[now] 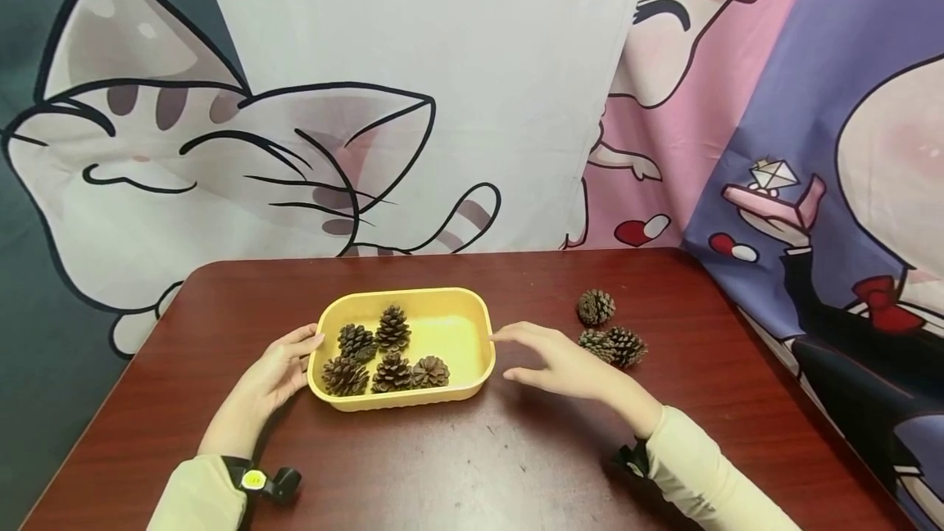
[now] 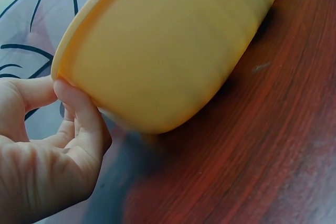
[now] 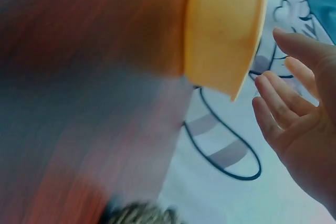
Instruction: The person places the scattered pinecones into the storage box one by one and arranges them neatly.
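A left hand (image 1: 274,369) pinches a yellow, rounded-rectangular plastic tray (image 1: 459,342) of brown, scaly pinecones (image 1: 393,329); a right hand (image 1: 560,363), fingers apart, hovers beside it, 3 loose pinecones (image 1: 627,347) nearby

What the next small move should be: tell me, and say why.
Probably curl the right grip onto the right end of the yellow tray. The left grip pinches the opposite end, while the right grip is open at its own end, so only one end seems held.
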`<state>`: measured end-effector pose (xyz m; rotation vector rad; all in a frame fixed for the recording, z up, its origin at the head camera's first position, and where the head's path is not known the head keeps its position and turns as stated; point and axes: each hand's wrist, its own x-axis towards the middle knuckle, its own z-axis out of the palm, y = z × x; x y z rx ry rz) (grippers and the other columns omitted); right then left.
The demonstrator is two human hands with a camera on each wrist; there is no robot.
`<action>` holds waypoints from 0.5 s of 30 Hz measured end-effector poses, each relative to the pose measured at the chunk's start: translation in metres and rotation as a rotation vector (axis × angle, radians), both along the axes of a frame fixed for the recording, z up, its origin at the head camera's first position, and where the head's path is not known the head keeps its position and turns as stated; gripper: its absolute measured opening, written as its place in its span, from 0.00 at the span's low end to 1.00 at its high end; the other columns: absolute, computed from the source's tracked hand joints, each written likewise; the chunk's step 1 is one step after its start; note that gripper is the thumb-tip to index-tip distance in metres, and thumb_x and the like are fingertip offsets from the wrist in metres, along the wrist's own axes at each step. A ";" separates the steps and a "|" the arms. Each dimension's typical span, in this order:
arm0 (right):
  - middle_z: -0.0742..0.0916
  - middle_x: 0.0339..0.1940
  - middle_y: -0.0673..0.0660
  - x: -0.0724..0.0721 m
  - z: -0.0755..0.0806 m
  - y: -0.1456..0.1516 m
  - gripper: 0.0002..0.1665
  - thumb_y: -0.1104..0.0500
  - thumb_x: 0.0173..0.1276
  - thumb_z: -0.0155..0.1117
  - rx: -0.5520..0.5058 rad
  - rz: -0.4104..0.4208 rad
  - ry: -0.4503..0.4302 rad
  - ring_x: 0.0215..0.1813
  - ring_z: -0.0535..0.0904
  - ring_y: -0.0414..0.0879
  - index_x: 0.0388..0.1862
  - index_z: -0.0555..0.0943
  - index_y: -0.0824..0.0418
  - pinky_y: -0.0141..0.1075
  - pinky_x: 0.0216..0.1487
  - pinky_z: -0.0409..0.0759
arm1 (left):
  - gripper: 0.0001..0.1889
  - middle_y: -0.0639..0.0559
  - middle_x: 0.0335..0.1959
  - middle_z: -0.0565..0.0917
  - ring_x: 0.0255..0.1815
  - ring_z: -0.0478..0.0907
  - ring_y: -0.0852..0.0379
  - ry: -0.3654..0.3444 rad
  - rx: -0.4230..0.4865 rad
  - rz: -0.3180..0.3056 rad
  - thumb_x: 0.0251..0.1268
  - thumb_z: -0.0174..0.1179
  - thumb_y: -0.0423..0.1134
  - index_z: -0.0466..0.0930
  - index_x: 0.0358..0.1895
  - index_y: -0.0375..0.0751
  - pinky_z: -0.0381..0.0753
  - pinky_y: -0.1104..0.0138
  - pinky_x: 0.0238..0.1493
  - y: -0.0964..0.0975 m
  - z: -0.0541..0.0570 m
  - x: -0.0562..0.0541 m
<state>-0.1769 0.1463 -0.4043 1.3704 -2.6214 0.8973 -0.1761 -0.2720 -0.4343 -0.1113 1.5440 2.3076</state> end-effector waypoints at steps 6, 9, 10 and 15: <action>0.79 0.57 0.48 0.009 -0.009 0.030 0.28 0.57 0.61 0.67 -0.003 -0.058 0.060 0.60 0.73 0.43 0.60 0.73 0.57 0.39 0.59 0.72 | 0.05 0.55 0.37 0.77 0.40 0.79 0.60 0.004 -0.071 -0.013 0.71 0.49 0.35 0.66 0.46 0.45 0.81 0.66 0.38 0.000 0.005 -0.002; 0.80 0.56 0.48 0.013 -0.013 0.046 0.28 0.59 0.59 0.69 -0.037 -0.116 0.106 0.58 0.74 0.43 0.59 0.74 0.56 0.38 0.56 0.74 | 0.05 0.55 0.37 0.77 0.39 0.79 0.60 0.005 -0.082 -0.013 0.71 0.49 0.35 0.66 0.46 0.45 0.81 0.66 0.38 -0.001 0.006 -0.002; 0.80 0.55 0.49 0.014 -0.014 0.051 0.28 0.59 0.58 0.69 -0.054 -0.142 0.116 0.56 0.75 0.42 0.59 0.74 0.56 0.38 0.54 0.74 | 0.05 0.55 0.37 0.77 0.39 0.79 0.60 0.003 -0.076 -0.013 0.71 0.49 0.35 0.66 0.46 0.45 0.81 0.66 0.38 -0.001 0.006 -0.002; 0.82 0.53 0.51 0.018 -0.019 0.072 0.31 0.62 0.54 0.72 -0.170 -0.286 0.097 0.49 0.80 0.45 0.58 0.74 0.57 0.41 0.48 0.79 | 0.05 0.55 0.39 0.76 0.40 0.79 0.59 -0.007 -0.057 -0.025 0.71 0.49 0.36 0.66 0.46 0.46 0.81 0.66 0.39 -0.001 0.005 -0.001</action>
